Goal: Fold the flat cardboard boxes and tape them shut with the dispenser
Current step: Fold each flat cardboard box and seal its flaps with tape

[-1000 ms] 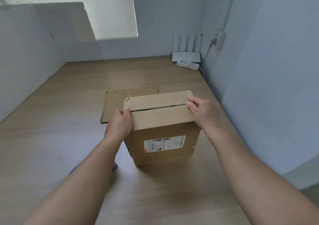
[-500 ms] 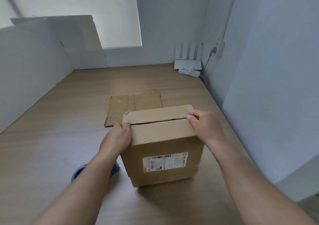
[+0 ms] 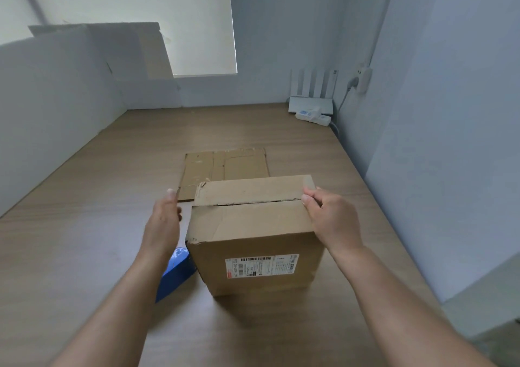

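- Head view, nearest: blue dispenser (image 3: 176,271) on counter (image 3: 84,240), just beside box (image 3: 253,226), part hidden by left forearm.
- Left hand (image 3: 164,223) now off box's left edge; fingers straight, holding nothing.
- Right hand (image 3: 332,220) still gripping right edge at flap seam, fingers curled.
- Judged: flaps closed, seam untaped; dispenser pickup likely next.
- Beyond: flat cardboard (image 3: 225,167) lying unfolded.

The left hand (image 3: 164,223) has let go of the box (image 3: 253,226) and now hangs just beside its left edge, apart from it, fingers straight. The blue tape dispenser (image 3: 176,271), mostly hidden a second ago, shows more at the box's near left corner, under the left forearm.
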{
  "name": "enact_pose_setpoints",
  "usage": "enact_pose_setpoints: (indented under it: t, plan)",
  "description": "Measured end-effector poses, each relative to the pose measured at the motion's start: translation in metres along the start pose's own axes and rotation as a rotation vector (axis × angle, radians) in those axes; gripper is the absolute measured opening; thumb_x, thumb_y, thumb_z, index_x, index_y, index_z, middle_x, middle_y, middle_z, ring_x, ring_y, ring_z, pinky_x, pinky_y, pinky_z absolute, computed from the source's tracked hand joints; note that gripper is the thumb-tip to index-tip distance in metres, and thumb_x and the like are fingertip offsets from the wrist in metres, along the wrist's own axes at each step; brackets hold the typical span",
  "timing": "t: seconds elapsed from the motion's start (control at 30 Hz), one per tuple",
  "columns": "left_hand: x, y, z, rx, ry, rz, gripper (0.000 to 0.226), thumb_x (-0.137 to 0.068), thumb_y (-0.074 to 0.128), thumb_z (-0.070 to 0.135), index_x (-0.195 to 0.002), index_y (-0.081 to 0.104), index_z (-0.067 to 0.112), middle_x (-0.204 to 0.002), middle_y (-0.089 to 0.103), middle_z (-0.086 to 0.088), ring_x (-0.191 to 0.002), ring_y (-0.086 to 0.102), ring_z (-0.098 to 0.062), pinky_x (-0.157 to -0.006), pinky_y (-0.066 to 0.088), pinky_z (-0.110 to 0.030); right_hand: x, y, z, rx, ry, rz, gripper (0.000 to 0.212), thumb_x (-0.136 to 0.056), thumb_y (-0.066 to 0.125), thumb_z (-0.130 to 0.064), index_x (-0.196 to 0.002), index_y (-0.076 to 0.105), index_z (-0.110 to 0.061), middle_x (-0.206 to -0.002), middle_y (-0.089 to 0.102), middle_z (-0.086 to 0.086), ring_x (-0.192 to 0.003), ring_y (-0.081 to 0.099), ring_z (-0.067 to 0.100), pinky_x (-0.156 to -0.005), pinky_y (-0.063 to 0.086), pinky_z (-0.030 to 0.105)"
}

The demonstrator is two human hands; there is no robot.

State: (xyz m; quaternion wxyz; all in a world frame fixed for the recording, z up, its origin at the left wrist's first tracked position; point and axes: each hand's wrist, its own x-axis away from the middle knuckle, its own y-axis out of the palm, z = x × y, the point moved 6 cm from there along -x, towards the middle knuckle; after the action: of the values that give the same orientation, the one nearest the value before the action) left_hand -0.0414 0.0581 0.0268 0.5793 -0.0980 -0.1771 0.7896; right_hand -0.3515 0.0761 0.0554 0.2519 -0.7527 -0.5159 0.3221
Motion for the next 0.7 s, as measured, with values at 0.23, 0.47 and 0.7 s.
enact_pose_setpoints:
  t: [0.23, 0.47, 0.7]
  plan:
    - [-0.003, -0.037, -0.087, -0.580, -0.128, 0.028, 0.059, -0.096, 0.028, 0.058, -0.101, 0.053, 0.005, -0.099, 0.060, -0.012, -0.088, 0.054, -0.031, -0.075, 0.042, -0.039, -0.005, 0.001, -0.005, 0.044, -0.015, -0.003, 0.031, -0.097, 0.051, -0.028, -0.123, 0.065, -0.019, -0.128, 0.063, 0.000, -0.121, 0.055, 0.018, -0.095, 0.041, 0.027]
    - [0.004, -0.016, -0.132, -0.978, -0.261, -0.239, 0.062, -0.082, 0.058, 0.061, -0.120, 0.045, 0.015, -0.100, 0.059, 0.000, -0.089, 0.059, -0.019, -0.074, 0.052, -0.033, -0.011, 0.004, -0.008, 0.016, -0.021, -0.009, 0.030, -0.095, 0.054, -0.028, -0.120, 0.067, -0.019, -0.124, 0.065, 0.001, -0.120, 0.056, 0.017, -0.097, 0.044, 0.031]
    - [-0.020, -0.025, -0.143, -1.023, -0.225, -0.265, 0.031, -0.079, 0.064, 0.049, -0.094, 0.058, 0.023, -0.080, 0.059, 0.006, -0.076, 0.059, -0.013, -0.057, 0.039, -0.025, -0.012, 0.005, -0.008, -0.006, 0.011, -0.025, 0.028, -0.094, 0.057, -0.025, -0.118, 0.068, -0.017, -0.126, 0.064, 0.003, -0.124, 0.053, 0.014, -0.100, 0.039, 0.026]
